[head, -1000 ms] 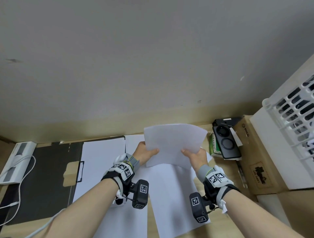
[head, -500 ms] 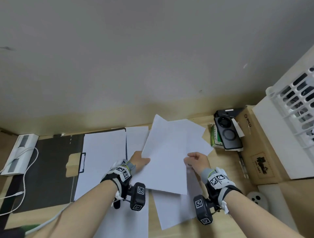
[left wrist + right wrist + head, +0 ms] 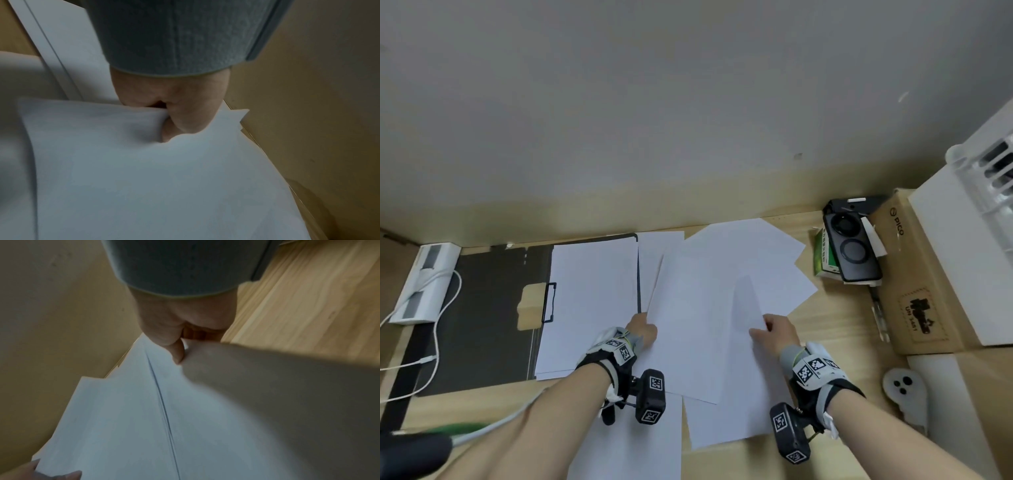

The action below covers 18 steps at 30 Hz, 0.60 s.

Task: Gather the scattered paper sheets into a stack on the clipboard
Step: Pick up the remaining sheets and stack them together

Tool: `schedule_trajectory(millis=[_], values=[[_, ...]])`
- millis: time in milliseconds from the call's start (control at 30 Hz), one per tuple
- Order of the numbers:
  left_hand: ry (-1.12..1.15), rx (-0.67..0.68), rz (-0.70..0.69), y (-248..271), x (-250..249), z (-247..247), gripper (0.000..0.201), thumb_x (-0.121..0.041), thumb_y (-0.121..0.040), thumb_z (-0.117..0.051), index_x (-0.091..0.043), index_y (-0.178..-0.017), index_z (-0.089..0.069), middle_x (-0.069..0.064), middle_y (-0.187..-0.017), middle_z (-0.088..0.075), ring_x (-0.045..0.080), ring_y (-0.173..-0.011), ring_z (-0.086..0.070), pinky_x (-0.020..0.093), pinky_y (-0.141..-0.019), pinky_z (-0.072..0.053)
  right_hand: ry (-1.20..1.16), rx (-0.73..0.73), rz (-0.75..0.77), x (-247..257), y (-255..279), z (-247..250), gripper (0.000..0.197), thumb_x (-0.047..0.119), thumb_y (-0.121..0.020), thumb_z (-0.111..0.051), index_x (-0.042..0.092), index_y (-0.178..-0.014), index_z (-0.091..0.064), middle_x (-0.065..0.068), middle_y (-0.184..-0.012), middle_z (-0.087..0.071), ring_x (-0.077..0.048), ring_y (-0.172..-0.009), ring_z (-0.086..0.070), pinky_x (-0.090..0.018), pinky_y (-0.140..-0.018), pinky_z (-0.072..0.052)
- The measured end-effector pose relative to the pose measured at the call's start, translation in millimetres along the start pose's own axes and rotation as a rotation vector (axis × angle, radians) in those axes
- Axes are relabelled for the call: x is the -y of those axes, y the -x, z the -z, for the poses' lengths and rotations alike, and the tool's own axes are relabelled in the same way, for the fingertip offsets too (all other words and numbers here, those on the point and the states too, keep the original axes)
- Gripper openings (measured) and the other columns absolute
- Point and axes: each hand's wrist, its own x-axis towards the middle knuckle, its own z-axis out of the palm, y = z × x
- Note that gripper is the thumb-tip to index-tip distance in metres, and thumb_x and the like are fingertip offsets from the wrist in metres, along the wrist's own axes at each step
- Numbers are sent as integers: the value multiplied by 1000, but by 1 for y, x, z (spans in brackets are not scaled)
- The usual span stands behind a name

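A black clipboard (image 3: 482, 308) lies at the left of the wooden desk, with one white sheet (image 3: 592, 301) on it beside its clip (image 3: 536, 303). Several white paper sheets (image 3: 705, 308) are fanned over the desk's middle, overlapping the clipboard's right edge. My left hand (image 3: 645, 330) pinches the left edge of the top sheets (image 3: 144, 170); the thumb (image 3: 185, 116) lies over the paper. My right hand (image 3: 774, 334) pinches the near right corner of a sheet (image 3: 123, 418) between thumb (image 3: 176, 352) and curled fingers. More sheets (image 3: 626, 445) lie under my forearms.
A brown cardboard box (image 3: 914, 284), a black device (image 3: 851, 246) on a green packet (image 3: 823, 257) and a white slatted basket (image 3: 993, 178) crowd the right side. A white power strip (image 3: 424, 284) with a cable sits far left. A wall runs right behind the desk.
The sheets, held upright a second ago, have come down flat toward the desk and fanned apart. Both hands have dropped lower and still grip the paper edges.
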Motion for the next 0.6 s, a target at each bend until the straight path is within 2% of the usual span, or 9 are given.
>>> schedule_trajectory(millis=[67, 133, 167, 233, 333, 400, 500, 567, 600], values=[[-2, -11, -20, 3, -8, 1, 17, 0, -98, -39, -3, -104, -56, 15, -105, -61, 26, -103, -53, 23, -77, -36, 29, -129, 34, -2, -3, 15, 18, 11, -82, -63, 15, -68, -51, -2, -62, -51, -23, -68, -49, -30, -60, -34], [3, -63, -4, 13, -16, 3, 31, -4, -100, -37, -2, -127, -51, 19, -133, -54, 30, -116, -54, 29, -91, -40, -25, -286, 6, -6, -4, 36, 11, 7, -86, -58, 13, -78, -54, -7, -74, -56, -27, -75, -52, -30, -67, -37], [1, -87, -14, 15, -18, 3, 39, -2, -99, -35, -3, -137, -45, 17, -139, -50, 33, -122, -51, 30, -96, -40, -101, -345, -16, -9, -5, 47, 9, 5, -87, -55, 13, -83, -55, -9, -80, -58, -27, -78, -54, -30, -71, -39], [-5, -95, -105, 17, -20, 5, 54, 6, -92, -33, -11, -143, -39, 13, -141, -49, 33, -123, -52, 27, -92, -41, -290, -420, -72, -14, -7, 67, 10, 4, -89, -52, 13, -90, -57, -8, -84, -59, -26, -82, -56, -30, -76, -40], [49, -115, -196, 17, -23, 14, 60, 8, -86, -31, -16, -140, -47, 12, -133, -57, 32, -112, -58, 26, -85, -43, -490, -467, -84, -12, -10, 87, 9, 2, -89, -50, 4, -91, -59, -8, -79, -58, -22, -75, -51, -29, -77, -38], [110, -137, -207, 17, -27, 18, 59, 8, -86, -31, -16, -137, -51, 12, -128, -60, 30, -100, -60, 26, -81, -46, -528, -430, -66, -10, -12, 88, 12, 2, -90, -52, 0, -97, -61, -10, -85, -62, -21, -76, -54, -30, -77, -40], [148, -61, -203, 15, -30, 19, 48, 9, -86, -36, -5, -127, -56, 15, -122, -61, 27, -94, -59, 29, -78, -49, -521, -347, -39, -3, -13, 70, 12, 3, -90, -55, 1, -99, -62, -11, -90, -67, -23, -79, -59, -33, -75, -46], [125, 13, -160, 20, -36, 17, 27, 12, -85, -42, 4, -103, -60, 15, -99, -61, 26, -83, -58, 29, -69, -48, -479, -306, -2, 5, -10, 50, 7, 1, -88, -57, -4, -84, -56, -11, -76, -58, -19, -68, -51, -29, -63, -43], [112, 27, -143, 23, -39, 15, 21, 14, -86, -43, 0, -91, -58, 10, -88, -56, 22, -74, -54, 27, -65, -45, -456, -274, 12, 9, -9, 39, 12, 1, -88, -57, -1, -77, -52, -9, -71, -52, -18, -64, -45, -27, -57, -38]])
